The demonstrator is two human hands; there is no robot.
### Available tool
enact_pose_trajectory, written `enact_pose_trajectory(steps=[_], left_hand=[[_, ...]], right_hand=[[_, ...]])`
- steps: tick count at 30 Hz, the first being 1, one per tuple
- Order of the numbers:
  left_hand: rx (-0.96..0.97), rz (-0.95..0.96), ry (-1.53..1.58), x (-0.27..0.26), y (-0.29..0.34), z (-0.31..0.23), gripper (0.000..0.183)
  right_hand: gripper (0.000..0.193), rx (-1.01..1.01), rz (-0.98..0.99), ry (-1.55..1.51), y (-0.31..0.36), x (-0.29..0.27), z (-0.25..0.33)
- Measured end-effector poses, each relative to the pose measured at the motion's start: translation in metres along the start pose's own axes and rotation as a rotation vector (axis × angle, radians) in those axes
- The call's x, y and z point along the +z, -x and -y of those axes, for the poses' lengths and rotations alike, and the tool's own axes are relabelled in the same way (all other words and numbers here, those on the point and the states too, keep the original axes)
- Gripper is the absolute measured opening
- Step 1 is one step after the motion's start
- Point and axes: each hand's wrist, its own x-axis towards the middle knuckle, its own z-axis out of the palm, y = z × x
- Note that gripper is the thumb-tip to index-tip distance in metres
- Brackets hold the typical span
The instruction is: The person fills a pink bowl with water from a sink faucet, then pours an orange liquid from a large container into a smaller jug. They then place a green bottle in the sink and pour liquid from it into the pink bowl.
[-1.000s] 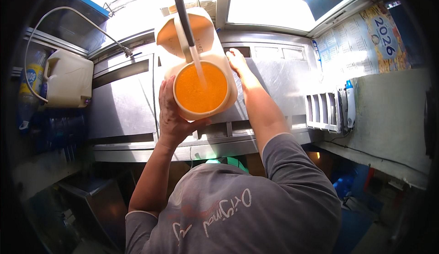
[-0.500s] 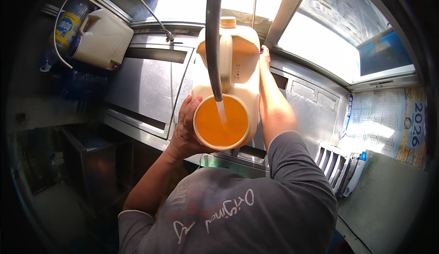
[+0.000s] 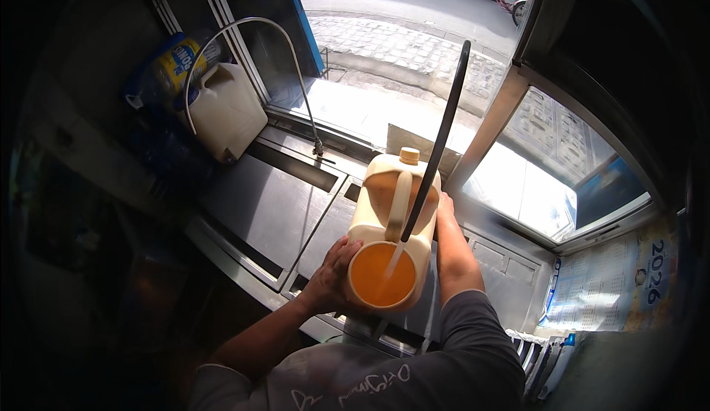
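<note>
My left hand (image 3: pixel 331 278) grips a clear plastic cup (image 3: pixel 382 274) filled nearly to the brim with orange liquid. A black tube (image 3: pixel 440 141) curves down from above, and its pale lower end dips into the cup. Right behind the cup stands a large cream jug (image 3: pixel 384 196) with a handle and a yellow cap (image 3: pixel 409 156), partly full of orange liquid. My right hand (image 3: pixel 446 207) clasps the jug's right side; its fingers are hidden behind the jug.
A steel counter (image 3: pixel 274 204) with flat lids lies under the jug. At the back left stand a white jerrycan (image 3: pixel 229 111) with a thin curved hose (image 3: pixel 251 26) and a yellow-and-blue bottle (image 3: pixel 177 63). A window opens onto the street. A calendar (image 3: pixel 643 278) hangs at the right.
My head has tilted, so the counter, jug and cup sit lower and more centred in view. Both hands keep their hold and the tube stays in the cup.
</note>
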Motion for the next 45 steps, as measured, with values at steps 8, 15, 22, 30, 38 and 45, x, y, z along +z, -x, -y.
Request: enact_pose_trajectory(steps=[8, 15, 22, 30, 38, 45], left_hand=[[-0.01, 0.001, -0.022, 0.0, 0.002, -0.001, 0.136], [-0.004, -0.007, -0.007, 0.0, 0.002, 0.002, 0.133], [0.042, -0.036, 0.004, -0.002, -0.001, 0.003, 0.125], [0.053, -0.046, -0.016, -0.002, -0.004, 0.003, 0.125], [0.019, -0.04, -0.02, -0.003, -0.004, 0.004, 0.126], [0.055, -0.052, 0.022, -0.002, -0.006, 0.008, 0.122]], right_hand=[[0.036, -0.088, -0.087, 0.26, 0.017, 0.011, -0.007], [0.07, -0.084, -0.078, 0.256, 0.014, 0.025, -0.022], [0.074, -0.05, -0.018, 0.226, 0.008, 0.031, -0.028], [0.081, -0.159, -0.186, 0.196, 0.007, 0.064, -0.054], [0.085, -0.022, -0.141, 0.123, 0.022, 0.062, -0.045], [0.094, 0.313, 0.191, 0.062, 0.034, 0.036, -0.039]])
